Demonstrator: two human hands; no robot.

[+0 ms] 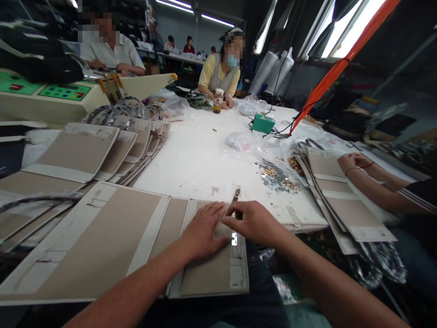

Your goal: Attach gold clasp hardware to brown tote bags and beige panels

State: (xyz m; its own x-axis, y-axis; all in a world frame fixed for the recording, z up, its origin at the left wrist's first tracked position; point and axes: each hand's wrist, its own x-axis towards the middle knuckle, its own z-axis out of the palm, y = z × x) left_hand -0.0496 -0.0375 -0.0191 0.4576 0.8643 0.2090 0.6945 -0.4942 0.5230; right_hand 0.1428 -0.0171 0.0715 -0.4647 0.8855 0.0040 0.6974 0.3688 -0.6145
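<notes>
My left hand (202, 230) lies flat, fingers stretched out, pressing on a beige panel with a white border (208, 273) at the table's near edge. My right hand (254, 222) is closed in a pinch round a small slim metal tool (236, 195) whose tip points away from me over the panel's top edge. A small shiny metal fitting (234, 238) sits on the panel's white strip between my hands. A larger beige panel (92, 237) lies to the left, beside the one I press.
A fanned stack of beige panels (112, 146) with hoop handles lies at the left, another stack (341, 196) at the right under a co-worker's hands (353, 161). Small gold fittings (278, 177), plastic bags, a green box (262, 123) and a machine (64, 98) share the white table (194, 159). Two people sit opposite.
</notes>
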